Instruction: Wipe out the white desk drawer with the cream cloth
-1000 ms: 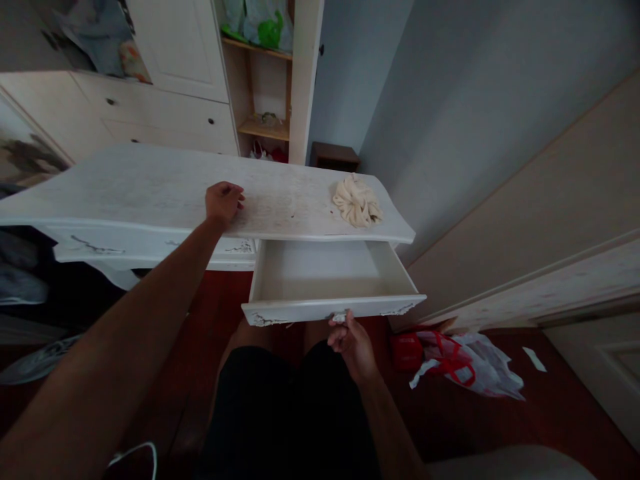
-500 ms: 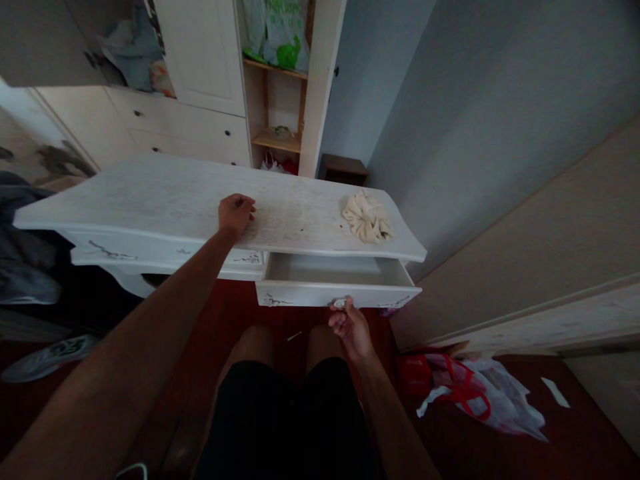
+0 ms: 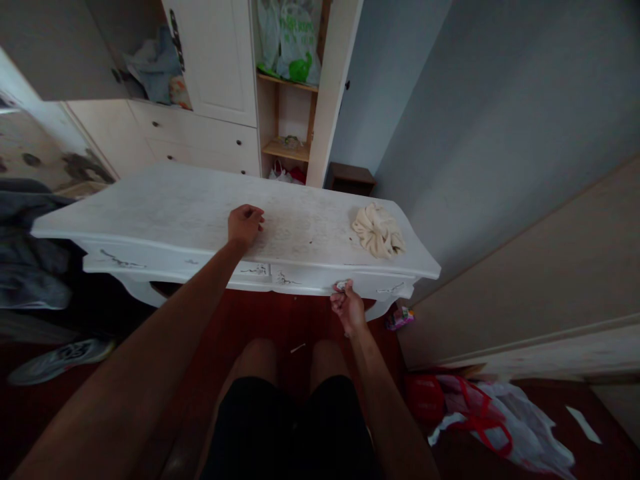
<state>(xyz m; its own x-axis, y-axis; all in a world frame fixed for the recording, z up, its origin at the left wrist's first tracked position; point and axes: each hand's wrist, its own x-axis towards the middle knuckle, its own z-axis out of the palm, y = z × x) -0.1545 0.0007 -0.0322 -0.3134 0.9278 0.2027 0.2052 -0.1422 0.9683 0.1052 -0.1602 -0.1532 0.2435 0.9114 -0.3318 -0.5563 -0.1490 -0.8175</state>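
A worn white dressing table (image 3: 150,213) stands before me. Its right drawer (image 3: 375,285) is pushed in flush with the front. My right hand (image 3: 346,307) pinches the small metal knob (image 3: 341,286) at the drawer's middle. My left hand (image 3: 245,223) rests on the tabletop near the front edge, fingers curled under with nothing visible in them. A crumpled cream cloth (image 3: 378,231) lies on the right end of the top, apart from both hands.
A white wardrobe (image 3: 220,67) with open shelves and plastic bags stands behind the table. A red and white plastic bag (image 3: 480,417) lies on the dark red floor at the right. A shoe (image 3: 55,359) and dark clothes (image 3: 30,260) sit at the left. A grey wall runs along the right.
The open, empty drawer has slid fully into the table, with my right hand following the knob inward. My left hand has stayed on the tabletop.
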